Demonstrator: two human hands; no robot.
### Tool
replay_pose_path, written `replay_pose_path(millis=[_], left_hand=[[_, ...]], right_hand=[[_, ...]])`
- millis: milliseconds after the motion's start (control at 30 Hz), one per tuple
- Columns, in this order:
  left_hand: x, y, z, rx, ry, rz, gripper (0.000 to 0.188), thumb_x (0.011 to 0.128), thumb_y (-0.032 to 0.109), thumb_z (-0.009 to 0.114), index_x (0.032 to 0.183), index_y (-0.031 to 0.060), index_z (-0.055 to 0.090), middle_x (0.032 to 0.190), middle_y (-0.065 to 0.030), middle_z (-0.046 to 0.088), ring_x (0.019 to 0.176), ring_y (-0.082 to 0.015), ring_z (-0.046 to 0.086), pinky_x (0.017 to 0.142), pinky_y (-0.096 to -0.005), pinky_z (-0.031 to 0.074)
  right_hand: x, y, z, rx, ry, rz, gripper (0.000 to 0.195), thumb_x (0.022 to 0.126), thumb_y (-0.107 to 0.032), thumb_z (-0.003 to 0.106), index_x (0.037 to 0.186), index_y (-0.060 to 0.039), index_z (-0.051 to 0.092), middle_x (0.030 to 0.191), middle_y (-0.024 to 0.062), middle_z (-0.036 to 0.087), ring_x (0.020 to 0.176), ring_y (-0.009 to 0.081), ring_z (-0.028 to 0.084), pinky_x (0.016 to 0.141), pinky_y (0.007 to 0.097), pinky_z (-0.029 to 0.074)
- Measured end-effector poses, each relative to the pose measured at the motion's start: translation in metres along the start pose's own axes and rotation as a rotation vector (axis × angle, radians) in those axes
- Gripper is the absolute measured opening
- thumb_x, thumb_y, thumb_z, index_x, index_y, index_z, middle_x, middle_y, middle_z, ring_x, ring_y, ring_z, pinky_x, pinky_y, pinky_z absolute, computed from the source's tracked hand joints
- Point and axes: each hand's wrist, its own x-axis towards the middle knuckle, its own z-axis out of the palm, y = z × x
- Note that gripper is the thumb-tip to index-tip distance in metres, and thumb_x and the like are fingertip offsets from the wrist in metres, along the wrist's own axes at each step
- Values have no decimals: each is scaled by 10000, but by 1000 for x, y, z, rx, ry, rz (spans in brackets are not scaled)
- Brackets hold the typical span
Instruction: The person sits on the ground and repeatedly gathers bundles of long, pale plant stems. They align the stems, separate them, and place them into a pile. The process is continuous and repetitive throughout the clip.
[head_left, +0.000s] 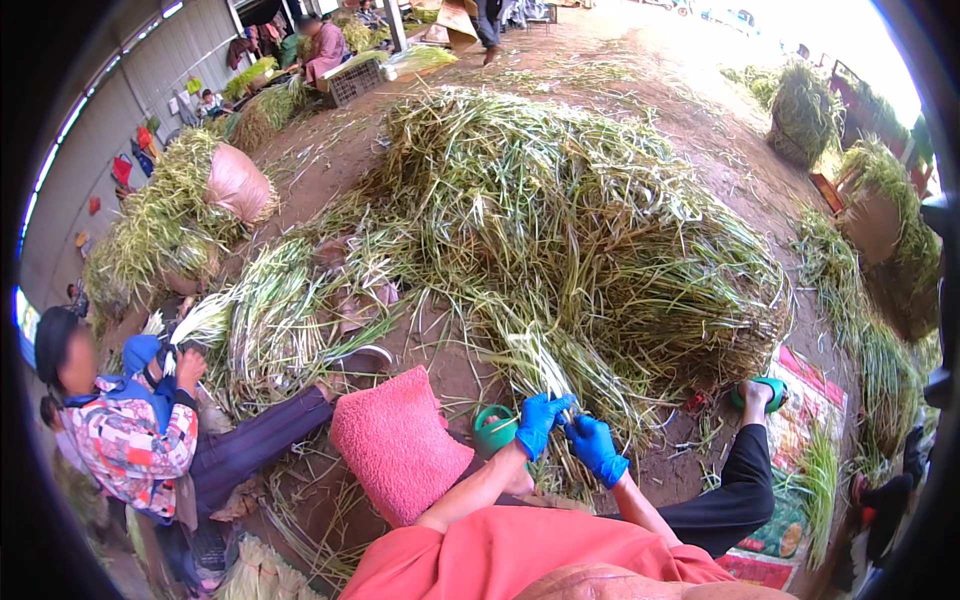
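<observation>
Both my hands are in view, in blue gloves, close together in front of my lap. My left hand (541, 425) is closed around a small bunch of pale-green plant stalks (540, 358), whose lighter ends fan out away from me. Against the near part of the same bunch, the fingers of my right hand (598, 450) pinch the stalks. The exact fingertip contact is too small to make out. Just beyond my hands rises a large heap of long green stalks (525, 217), its near edge spilling towards me.
A pink towel (409, 442) covers my left knee. Green slippers (757, 394) are on my feet, one beside printed sacking (806, 405). At left a seated co-worker (127, 427) handles white-ended stalks (202, 319). Wrapped bundles (240, 184) and a plastic crate (356, 82) stand farther off.
</observation>
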Motion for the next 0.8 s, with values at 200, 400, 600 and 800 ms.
replay_pose_path(millis=[200,400,600,800], left_hand=[[-18,6,14,11,4,109,162,906,235,736,876,77,759,695,19,680,546,-30,544,481,-192,353],[-20,35,6,-126,97,169,152,929,193,710,911,50,758,768,-13,713,574,-53,559,523,-207,425],[-30,35,14,179,-98,115,186,907,217,746,1016,69,770,712,58,634,584,-16,489,503,-217,393],[-21,38,12,276,67,409,157,938,185,715,1010,53,758,661,62,551,555,-19,446,463,-252,374]], right_hand=[[-1,-18,-20,561,137,118,232,973,-177,651,810,-18,612,638,82,607,537,149,552,496,303,427],[0,-30,-33,1068,124,242,188,1012,-180,554,1061,-13,626,840,140,694,597,228,684,515,386,602],[-3,-23,-41,930,-327,147,298,1036,-296,520,1049,-20,629,820,105,686,598,158,629,523,290,510],[15,-41,-29,859,22,251,196,1005,-204,572,996,-19,635,786,69,658,544,138,587,503,291,528]])
